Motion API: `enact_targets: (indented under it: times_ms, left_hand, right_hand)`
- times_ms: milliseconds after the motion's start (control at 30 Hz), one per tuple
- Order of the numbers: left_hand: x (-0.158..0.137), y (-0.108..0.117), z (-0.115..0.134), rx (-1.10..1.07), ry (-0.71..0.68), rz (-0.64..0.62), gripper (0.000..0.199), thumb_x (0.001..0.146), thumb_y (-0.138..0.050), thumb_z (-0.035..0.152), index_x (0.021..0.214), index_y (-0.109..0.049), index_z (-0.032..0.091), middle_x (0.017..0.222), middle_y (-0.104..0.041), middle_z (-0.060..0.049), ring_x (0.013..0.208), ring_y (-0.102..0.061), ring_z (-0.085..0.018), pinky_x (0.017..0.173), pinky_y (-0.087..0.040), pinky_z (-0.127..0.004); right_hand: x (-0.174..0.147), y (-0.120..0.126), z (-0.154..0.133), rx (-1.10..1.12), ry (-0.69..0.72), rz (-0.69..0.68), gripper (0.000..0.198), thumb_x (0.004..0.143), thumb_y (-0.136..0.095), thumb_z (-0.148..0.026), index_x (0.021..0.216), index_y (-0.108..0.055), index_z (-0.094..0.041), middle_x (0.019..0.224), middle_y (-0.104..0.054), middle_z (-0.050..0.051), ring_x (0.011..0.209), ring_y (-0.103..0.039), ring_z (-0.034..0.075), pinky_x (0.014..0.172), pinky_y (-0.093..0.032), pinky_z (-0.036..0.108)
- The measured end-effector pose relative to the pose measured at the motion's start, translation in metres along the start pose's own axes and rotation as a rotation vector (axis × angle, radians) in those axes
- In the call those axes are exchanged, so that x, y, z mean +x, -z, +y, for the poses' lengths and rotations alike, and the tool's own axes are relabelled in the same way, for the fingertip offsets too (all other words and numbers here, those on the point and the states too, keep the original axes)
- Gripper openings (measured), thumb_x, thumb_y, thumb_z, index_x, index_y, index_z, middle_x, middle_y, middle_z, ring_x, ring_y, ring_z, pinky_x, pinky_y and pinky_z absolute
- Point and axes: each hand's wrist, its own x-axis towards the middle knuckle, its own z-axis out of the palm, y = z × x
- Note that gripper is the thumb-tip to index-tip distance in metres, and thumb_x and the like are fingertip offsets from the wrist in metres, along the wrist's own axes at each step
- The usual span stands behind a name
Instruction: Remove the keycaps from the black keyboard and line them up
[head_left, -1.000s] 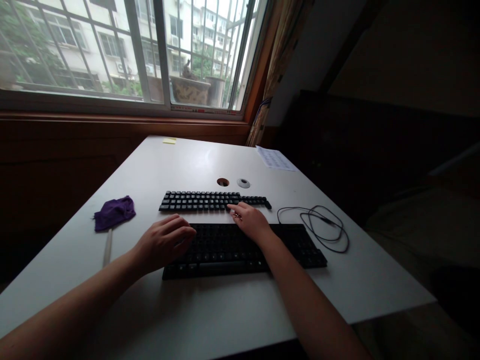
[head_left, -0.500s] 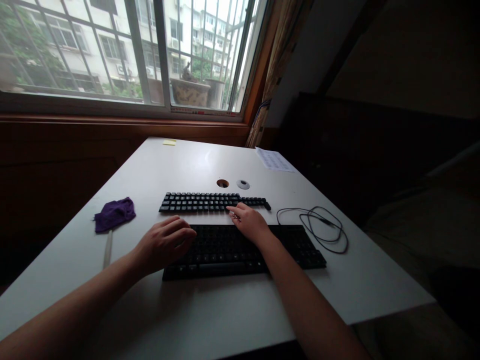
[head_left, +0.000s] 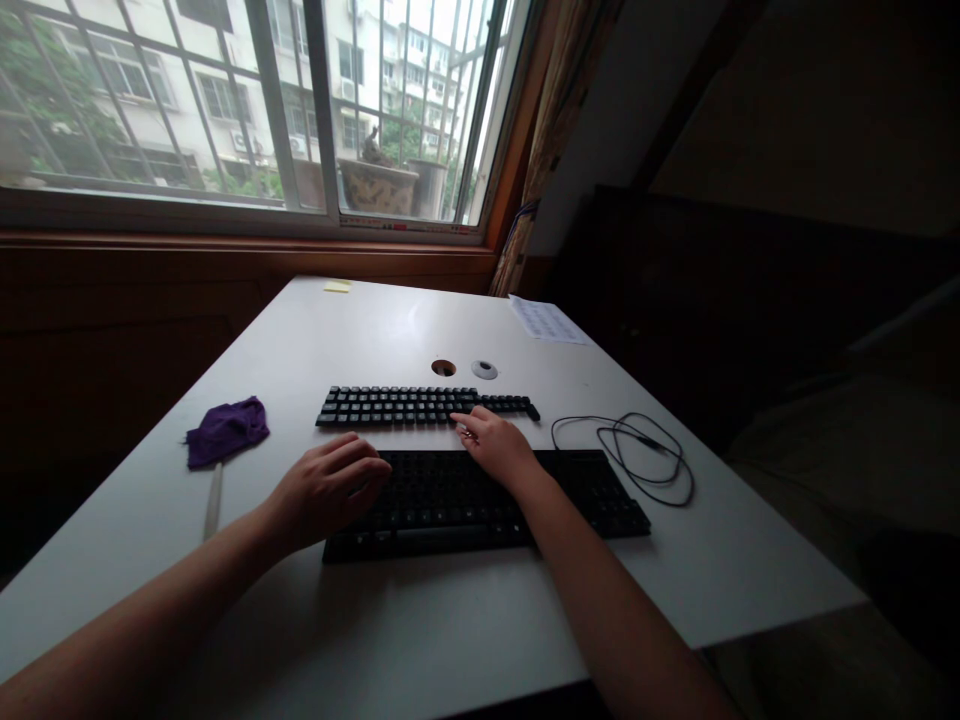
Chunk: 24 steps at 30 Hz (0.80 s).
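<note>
A black keyboard lies across the near part of the desk, its surface dark and hard to make out. My left hand rests over its left end, fingers loosely stretched with nothing seen in them. Behind the keyboard, loose dark keycaps are laid out in rows. My right hand reaches over the keyboard to the front row of keycaps. Its index finger points at the row's edge, and the other fingers are curled around something small and shiny that I cannot make out.
A purple cloth lies at left, beside a pale stick. A coiled black cable is at right. Farther back are a cable hole, its round grey cover, printed paper and a yellow note.
The whole view has shifted very slightly. Both hands stay in nearly the same places, and the keyboard and keycaps show no clear change.
</note>
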Motion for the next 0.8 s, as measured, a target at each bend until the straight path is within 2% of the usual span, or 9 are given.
enact_targets:
  times_ms: [233, 367, 500, 567, 667, 733, 800]
  left_hand:
    - [-0.001, 0.0, -0.001, 0.009, 0.011, -0.012, 0.013, 0.089, -0.056, 0.011, 0.099, -0.061, 0.018, 0.083, -0.062, -0.004, 0.074, -0.054, -0.015, 0.067, -0.048, -0.028]
    - [-0.002, -0.001, -0.002, 0.005, 0.021, -0.027, 0.014, 0.089, -0.056, 0.012, 0.101, -0.061, 0.019, 0.085, -0.063, -0.005, 0.075, -0.054, -0.015, 0.069, -0.048, -0.029]
    - [-0.003, -0.001, -0.003, 0.003, 0.019, -0.049, 0.015, 0.089, -0.057, 0.012, 0.101, -0.06, 0.019, 0.086, -0.063, -0.005, 0.076, -0.054, -0.016, 0.07, -0.049, -0.029]
    - [-0.003, 0.0, -0.003, 0.008, 0.021, -0.057, 0.014, 0.089, -0.056, 0.012, 0.1, -0.06, 0.019, 0.085, -0.063, -0.004, 0.076, -0.054, -0.016, 0.069, -0.048, -0.028]
    - [-0.003, 0.001, -0.004, 0.013, 0.015, -0.082, 0.012, 0.091, -0.055, 0.013, 0.1, -0.061, 0.019, 0.085, -0.063, -0.005, 0.075, -0.055, -0.016, 0.068, -0.048, -0.028]
    - [-0.003, 0.001, -0.005, 0.016, 0.012, -0.102, 0.012, 0.091, -0.054, 0.014, 0.099, -0.061, 0.019, 0.086, -0.063, -0.005, 0.076, -0.056, -0.016, 0.069, -0.048, -0.028]
    - [-0.003, 0.0, -0.005, 0.021, 0.011, -0.115, 0.012, 0.091, -0.054, 0.014, 0.099, -0.062, 0.019, 0.087, -0.063, -0.005, 0.077, -0.056, -0.016, 0.07, -0.048, -0.028]
  right_hand:
    - [-0.002, 0.005, 0.003, 0.153, 0.029, 0.119, 0.034, 0.095, -0.051, -0.031, 0.127, -0.063, -0.028, 0.106, -0.066, 0.005, 0.083, -0.064, 0.017, 0.077, -0.049, 0.028]
    - [-0.005, 0.022, 0.007, 0.326, 0.046, 0.302, 0.03, 0.096, -0.048, -0.032, 0.118, -0.064, -0.021, 0.101, -0.066, 0.008, 0.087, -0.062, 0.02, 0.084, -0.049, 0.033]
    - [-0.013, 0.047, 0.016, 0.452, -0.059, 0.507, 0.03, 0.095, -0.045, -0.037, 0.113, -0.061, -0.019, 0.105, -0.063, 0.01, 0.094, -0.059, 0.022, 0.087, -0.048, 0.038]
    - [-0.021, 0.059, 0.021, 0.595, -0.147, 0.519, 0.03, 0.096, -0.042, -0.04, 0.11, -0.061, -0.02, 0.104, -0.063, 0.009, 0.089, -0.059, 0.02, 0.079, -0.049, 0.035]
    - [-0.038, 0.072, 0.027, 0.801, -0.263, 0.486, 0.035, 0.097, -0.038, -0.044, 0.098, -0.062, -0.019, 0.089, -0.063, 0.005, 0.074, -0.056, 0.017, 0.065, -0.047, 0.029]
    - [-0.053, 0.075, 0.029, 0.851, -0.305, 0.498, 0.037, 0.097, -0.037, -0.047, 0.093, -0.062, -0.019, 0.087, -0.063, 0.005, 0.073, -0.057, 0.017, 0.064, -0.046, 0.028]
    - [-0.068, 0.075, 0.03, 0.793, -0.324, 0.5, 0.038, 0.098, -0.036, -0.046, 0.092, -0.061, -0.019, 0.09, -0.063, 0.005, 0.077, -0.058, 0.018, 0.071, -0.047, 0.03]
